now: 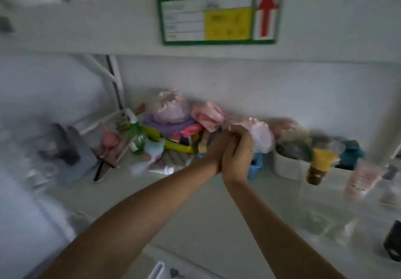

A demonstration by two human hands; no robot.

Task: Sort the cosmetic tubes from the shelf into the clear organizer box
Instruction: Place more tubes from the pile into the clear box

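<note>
The picture is blurred by motion. Both bare arms reach up to the cluttered shelf (208, 202). My left hand (217, 146) and my right hand (239, 152) are pressed together, fingers curled, right at the edge of a pale pink pouch (263, 138). What lies inside the fingers is hidden. A white cosmetic tube (161, 170) lies on the shelf, left of my hands. On the right stands a clear organizer box (321, 220), with a pink tube (361, 181) at its far side.
The pile at the back holds a green bottle (136, 136), a purple lidded item (171, 115), pink cloth (208, 115) and a small blue box (257, 163). A white tub (286, 167) and a yellow-and-brown bottle (319, 165) stand to the right. A green-framed label (219, 11) hangs above.
</note>
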